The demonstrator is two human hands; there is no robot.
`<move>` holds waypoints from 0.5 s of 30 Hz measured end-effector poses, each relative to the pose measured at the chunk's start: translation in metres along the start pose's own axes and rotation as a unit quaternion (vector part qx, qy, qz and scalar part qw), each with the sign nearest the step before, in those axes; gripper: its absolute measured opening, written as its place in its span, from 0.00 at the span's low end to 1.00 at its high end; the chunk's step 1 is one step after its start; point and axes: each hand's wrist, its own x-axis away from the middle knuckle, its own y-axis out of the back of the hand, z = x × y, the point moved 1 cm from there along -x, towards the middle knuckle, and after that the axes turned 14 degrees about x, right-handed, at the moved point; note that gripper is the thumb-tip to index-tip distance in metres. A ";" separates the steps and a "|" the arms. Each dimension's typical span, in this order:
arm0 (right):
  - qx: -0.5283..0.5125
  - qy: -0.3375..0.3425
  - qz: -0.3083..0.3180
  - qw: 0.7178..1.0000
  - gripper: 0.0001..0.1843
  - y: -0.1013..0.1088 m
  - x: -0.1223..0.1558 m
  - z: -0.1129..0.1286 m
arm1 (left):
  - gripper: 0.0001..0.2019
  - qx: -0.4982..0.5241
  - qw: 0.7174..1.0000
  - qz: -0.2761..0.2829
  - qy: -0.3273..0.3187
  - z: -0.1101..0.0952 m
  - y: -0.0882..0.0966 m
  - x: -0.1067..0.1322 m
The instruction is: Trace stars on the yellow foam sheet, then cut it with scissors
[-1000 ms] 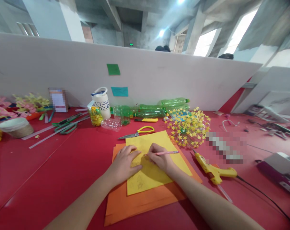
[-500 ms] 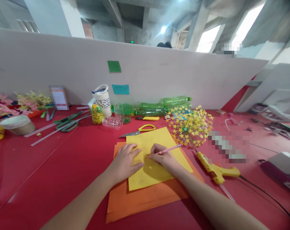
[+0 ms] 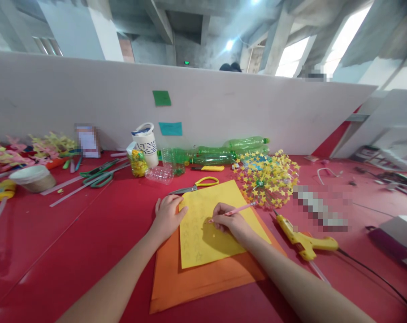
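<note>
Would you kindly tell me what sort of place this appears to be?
Probably a craft workspace: a glue gun, yellow-handled scissors and a cluster of yellow stars lie on a red table.

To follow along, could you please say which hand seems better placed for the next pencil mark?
Probably the right hand: it holds the pink pencil over the yellow paper. The left hand lies at the paper's left edge without a pencil.

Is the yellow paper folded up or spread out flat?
Spread out flat. The yellow paper lies over the orange paper with no fold showing, and a drawn star shows near its bottom edge.
</note>
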 end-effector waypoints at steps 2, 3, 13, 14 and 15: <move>0.008 0.000 -0.007 1.000 0.02 0.000 0.000 0.001 | 0.14 0.007 1.000 -0.001 -0.022 -0.005 0.006 -0.001; 0.014 0.004 -0.013 1.000 0.02 0.000 0.000 0.002 | 0.15 0.012 0.999 -0.001 -0.039 -0.008 0.009 -0.001; 0.075 0.079 -0.038 0.993 0.02 0.000 -0.014 -0.002 | 0.32 -0.041 0.994 0.039 -0.092 -0.008 0.008 0.003; 0.066 0.076 -0.038 0.994 0.02 0.000 -0.013 -0.002 | 0.32 -0.028 0.991 0.079 -0.108 -0.010 0.007 0.006; 0.059 0.072 -0.038 0.995 0.02 0.000 -0.013 -0.001 | 0.34 -0.017 0.985 0.124 -0.123 -0.013 0.006 0.009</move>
